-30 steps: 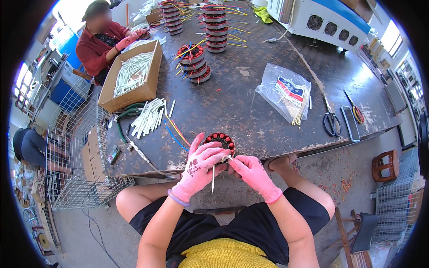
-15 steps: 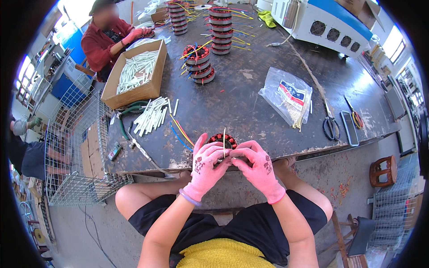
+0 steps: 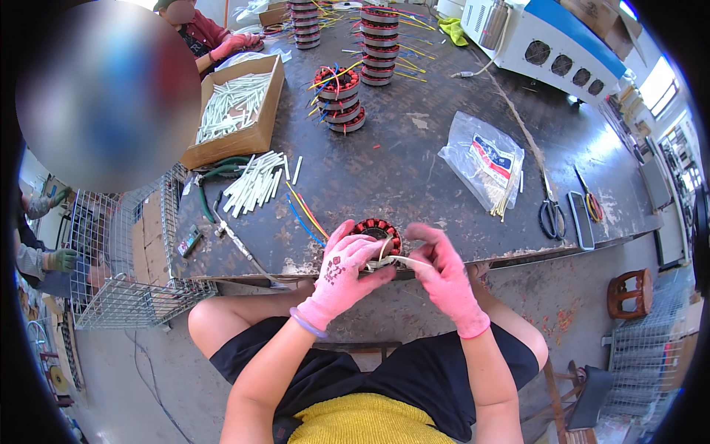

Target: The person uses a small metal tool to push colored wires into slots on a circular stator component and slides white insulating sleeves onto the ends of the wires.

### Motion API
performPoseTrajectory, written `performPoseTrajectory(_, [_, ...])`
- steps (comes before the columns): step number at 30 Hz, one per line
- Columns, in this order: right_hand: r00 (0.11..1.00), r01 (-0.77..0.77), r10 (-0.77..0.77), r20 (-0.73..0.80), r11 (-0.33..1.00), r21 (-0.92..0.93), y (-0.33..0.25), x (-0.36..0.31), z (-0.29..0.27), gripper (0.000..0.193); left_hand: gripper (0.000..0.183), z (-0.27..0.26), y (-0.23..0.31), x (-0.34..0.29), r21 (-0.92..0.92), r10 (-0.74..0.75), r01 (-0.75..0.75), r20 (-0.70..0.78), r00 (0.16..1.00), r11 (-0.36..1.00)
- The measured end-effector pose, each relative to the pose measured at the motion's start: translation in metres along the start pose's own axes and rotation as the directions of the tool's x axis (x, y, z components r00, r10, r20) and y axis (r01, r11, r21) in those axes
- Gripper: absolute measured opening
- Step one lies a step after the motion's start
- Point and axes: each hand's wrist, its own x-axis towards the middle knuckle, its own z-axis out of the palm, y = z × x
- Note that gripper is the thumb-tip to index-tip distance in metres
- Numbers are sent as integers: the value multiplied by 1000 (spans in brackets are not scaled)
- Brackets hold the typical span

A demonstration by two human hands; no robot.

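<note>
A motor stator (image 3: 381, 227) with red windings lies at the table's front edge, its blue, red and yellow leads (image 3: 305, 214) stretching off to the left. Both my hands wear pink gloves and are at its near side. A thin cream cable tie (image 3: 386, 247) is looped at the stator's near rim. My left hand (image 3: 342, 277) pinches it close to the rim, although its fingertips partly hide the grip. With thumb and forefinger, my right hand (image 3: 446, 280) holds the tie's tail, other fingers curled and raised.
White sleeve tubes (image 3: 257, 185) lie left, before a cardboard box (image 3: 268, 126) of more tubes. Stacked stators (image 3: 339, 100) stand beyond. On the right are a bag of cable ties (image 3: 484, 166), scissors (image 3: 551, 214) and a phone (image 3: 581, 220). A co-worker (image 3: 211, 37) sits at far left.
The upright cable tie is now bent into a loop at the stator. My right hand has moved slightly right, drawing out its tail. The view has shifted a little.
</note>
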Motion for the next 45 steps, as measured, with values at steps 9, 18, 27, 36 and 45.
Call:
performPoseTrajectory(9, [994, 79, -82, 67, 996, 43, 31, 18, 18, 20, 55, 4, -8, 0, 67, 78, -77, -17, 997, 995])
performPoseTrajectory(18, [994, -11, 33, -107, 979, 202, 34, -9, 36, 12, 38, 0, -14, 5, 143, 166, -181, 106, 980, 973])
performPoseTrajectory(27, [997, -64, 56, -61, 989, -132, 15, 49, 32, 10, 36, 5, -9, 7, 212, 142, -176, 167, 976, 961])
performPoseTrajectory(36, [848, 414, -481, 222, 339, -845, 35, 4, -6, 40, 50, -59, 28, 2, 271, 272, -253, -35, 962, 929])
performPoseTrajectory(45, [796, 592, -414, 442, 378, -712, 46, -21, 12, 60, 51, -118, 41, -1, 473, 274, -212, -65, 960, 855])
